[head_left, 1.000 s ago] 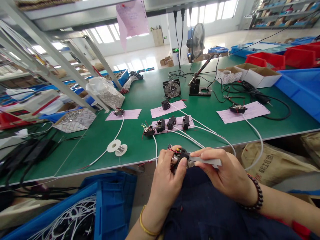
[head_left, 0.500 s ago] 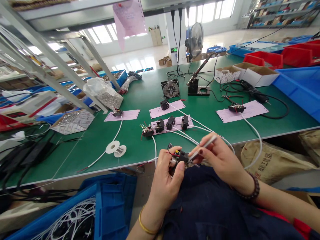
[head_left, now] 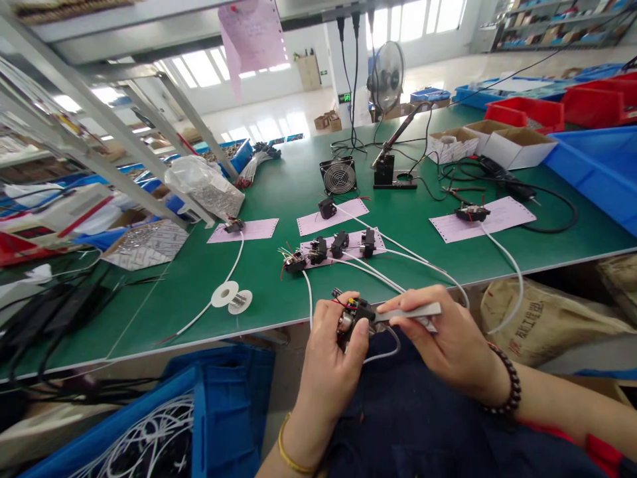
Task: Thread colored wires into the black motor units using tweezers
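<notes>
My left hand (head_left: 328, 362) grips a small black switch part (head_left: 354, 313) with red wires and a white cable, held over my lap just below the green table's front edge (head_left: 209, 335). My right hand (head_left: 445, 342) holds grey metal tweezers (head_left: 411, 312) lying level, tips touching the part. Three similar black parts (head_left: 341, 244) with white cables lie on a pink paper slip on the table just beyond my hands.
More parts rest on pink slips (head_left: 492, 216). A solder spool (head_left: 233, 295), a small fan (head_left: 339, 176), and a soldering iron on its stand (head_left: 388, 169) stand behind. Blue bins (head_left: 597, 169) sit right, a blue crate of white cables (head_left: 164, 425) at lower left, metal shelf legs (head_left: 124, 139) left.
The tweezers went from level to tilted up and back to level at the part. My left hand kept holding the part in about the same place.
</notes>
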The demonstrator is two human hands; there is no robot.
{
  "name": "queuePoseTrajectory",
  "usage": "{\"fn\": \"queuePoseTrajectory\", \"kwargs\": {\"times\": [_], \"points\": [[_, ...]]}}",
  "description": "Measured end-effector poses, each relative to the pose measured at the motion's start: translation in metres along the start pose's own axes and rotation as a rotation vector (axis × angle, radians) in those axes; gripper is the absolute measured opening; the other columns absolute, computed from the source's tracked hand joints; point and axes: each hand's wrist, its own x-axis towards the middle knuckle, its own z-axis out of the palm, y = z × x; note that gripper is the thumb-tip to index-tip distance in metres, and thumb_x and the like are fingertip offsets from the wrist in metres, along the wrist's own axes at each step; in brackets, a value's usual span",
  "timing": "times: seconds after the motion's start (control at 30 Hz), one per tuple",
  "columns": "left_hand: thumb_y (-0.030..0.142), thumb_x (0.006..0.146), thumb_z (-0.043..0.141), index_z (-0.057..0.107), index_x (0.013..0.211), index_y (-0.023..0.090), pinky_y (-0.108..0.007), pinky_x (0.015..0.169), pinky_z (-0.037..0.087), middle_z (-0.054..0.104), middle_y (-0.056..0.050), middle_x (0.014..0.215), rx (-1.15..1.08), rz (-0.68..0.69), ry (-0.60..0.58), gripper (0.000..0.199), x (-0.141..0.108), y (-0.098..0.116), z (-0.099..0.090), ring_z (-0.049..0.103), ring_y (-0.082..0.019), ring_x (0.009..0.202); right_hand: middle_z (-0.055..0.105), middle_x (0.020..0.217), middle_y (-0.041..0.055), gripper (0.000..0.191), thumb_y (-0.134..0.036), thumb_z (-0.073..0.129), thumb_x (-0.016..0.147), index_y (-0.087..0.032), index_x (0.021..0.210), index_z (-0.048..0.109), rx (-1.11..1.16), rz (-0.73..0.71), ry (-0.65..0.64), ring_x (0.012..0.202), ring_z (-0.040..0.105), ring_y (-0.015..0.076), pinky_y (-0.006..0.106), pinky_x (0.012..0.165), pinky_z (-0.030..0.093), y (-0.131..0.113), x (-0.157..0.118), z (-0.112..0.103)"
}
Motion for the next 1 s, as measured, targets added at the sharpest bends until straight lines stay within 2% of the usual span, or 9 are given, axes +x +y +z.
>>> {"fn": "queuePoseTrajectory", "kwargs": {"times": [0.1, 0.27, 0.33, 0.43, 0.57, 0.7, 0.8, 0.9, 1.0], "points": [[0.045, 0.106, 0.059, 0.068, 0.134, 0.024, -0.033, 0.091, 0.053, 0.067, -0.008, 0.121, -0.016, 0.005, 0.003, 0.036, -0.001, -0.001, -0.001, 0.067, -0.023, 0.104, 0.084, 0.108, 0.0068, 0.011, -0.032, 0.067, 0.109, -0.028, 0.116, 0.060, 0.045, 0.035, 0.011, 0.094, 0.083, 0.0230, 0.033, 0.082, 0.067, 0.007, -0.001, 0.005], [0.046, 0.109, 0.055, 0.067, 0.138, 0.027, -0.032, 0.093, 0.051, 0.067, -0.005, 0.117, -0.140, 0.107, -0.045, 0.036, -0.005, -0.006, -0.001, 0.065, -0.022, 0.105, 0.079, 0.077, 0.0014, 0.049, -0.063, 0.084, 0.092, -0.023, 0.097, 0.055, 0.903, 0.758, -0.206, 0.059, 0.075, 0.0140, 0.021, 0.057, 0.061, 0.033, 0.019, 0.009], [0.045, 0.110, 0.055, 0.066, 0.139, 0.028, -0.031, 0.094, 0.050, 0.067, -0.005, 0.120, -0.141, 0.104, -0.031, 0.036, -0.006, -0.008, -0.001, 0.064, -0.022, 0.109, 0.079, 0.075, 0.0004, 0.057, -0.064, 0.092, 0.083, -0.022, 0.095, 0.055, 0.984, 0.819, -0.167, 0.058, 0.074, 0.0121, 0.018, 0.056, 0.059, 0.037, 0.024, 0.008], [0.044, 0.109, 0.056, 0.066, 0.139, 0.027, -0.031, 0.094, 0.050, 0.067, -0.007, 0.127, -0.092, 0.065, 0.020, 0.035, -0.006, -0.009, -0.001, 0.064, -0.023, 0.113, 0.083, 0.089, 0.0046, 0.043, -0.056, 0.081, 0.098, -0.023, 0.099, 0.054, 0.747, 0.596, -0.017, 0.069, 0.079, 0.0145, 0.022, 0.066, 0.065, 0.028, 0.022, 0.004], [0.043, 0.108, 0.058, 0.068, 0.135, 0.025, -0.031, 0.092, 0.052, 0.068, -0.007, 0.125, -0.044, 0.020, 0.029, 0.034, -0.001, -0.005, 0.001, 0.067, -0.022, 0.109, 0.084, 0.103, 0.0068, 0.012, -0.035, 0.063, 0.112, -0.026, 0.114, 0.055, 0.196, 0.146, 0.007, 0.087, 0.083, 0.0186, 0.027, 0.077, 0.067, 0.008, 0.007, 0.001], [0.043, 0.107, 0.059, 0.070, 0.132, 0.024, -0.032, 0.095, 0.053, 0.069, -0.008, 0.122, -0.032, 0.016, 0.036, 0.033, 0.002, -0.003, 0.002, 0.068, -0.023, 0.111, 0.083, 0.110, 0.0082, 0.013, -0.024, 0.067, 0.108, -0.027, 0.119, 0.059, -0.062, -0.149, -0.001, 0.098, 0.083, 0.0227, 0.031, 0.085, 0.066, 0.004, 0.001, 0.004], [0.044, 0.107, 0.058, 0.069, 0.133, 0.024, -0.032, 0.094, 0.053, 0.068, -0.007, 0.120, -0.057, 0.042, 0.019, 0.034, 0.000, -0.004, 0.001, 0.067, -0.022, 0.107, 0.084, 0.101, 0.0063, 0.013, -0.034, 0.069, 0.108, -0.025, 0.109, 0.058, 0.255, 0.194, -0.041, 0.085, 0.083, 0.0200, 0.029, 0.076, 0.067, 0.014, 0.010, 0.006], [0.046, 0.108, 0.056, 0.066, 0.138, 0.024, -0.032, 0.091, 0.052, 0.067, -0.007, 0.117, -0.101, 0.103, -0.030, 0.039, -0.003, -0.007, -0.001, 0.066, -0.022, 0.103, 0.080, 0.080, 0.0022, 0.045, -0.059, 0.082, 0.095, -0.023, 0.097, 0.055, 0.806, 0.704, -0.178, 0.061, 0.077, 0.0156, 0.022, 0.059, 0.063, 0.029, 0.023, 0.006], [0.047, 0.109, 0.055, 0.066, 0.140, 0.025, -0.032, 0.090, 0.052, 0.066, -0.007, 0.118, -0.105, 0.107, -0.033, 0.039, -0.004, -0.008, -0.001, 0.066, -0.022, 0.104, 0.079, 0.076, 0.0016, 0.057, -0.065, 0.091, 0.082, -0.022, 0.093, 0.055, 0.946, 0.798, -0.160, 0.058, 0.075, 0.0135, 0.019, 0.056, 0.061, 0.034, 0.028, 0.005]]}}
